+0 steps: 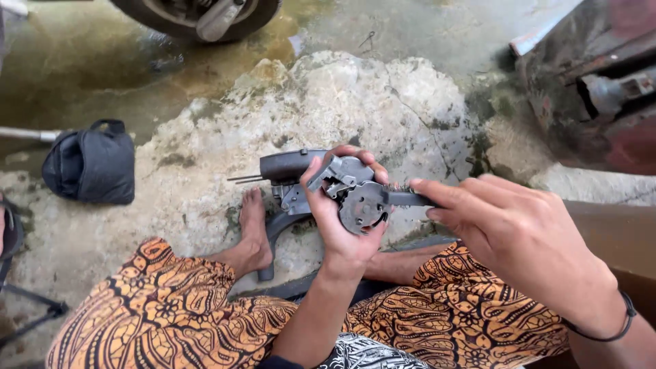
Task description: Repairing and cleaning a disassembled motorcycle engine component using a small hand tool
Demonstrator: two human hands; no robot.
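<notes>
Head view: my left hand (pixel 342 225) grips a grey metal part (pixel 342 188); my right hand (pixel 519 239) pinches a brush (pixel 403 198) against it.

the left hand (pixel 342 225) covers the near side of the grey metal part (pixel 328 188), so how far that part runs under the palm cannot be told. the right hand (pixel 519 239) hides the handle of the dark tool (pixel 403 198) it grips. the wheel (pixel 198 17) and rusty frame (pixel 594 82) are cut off by the edges.
</notes>
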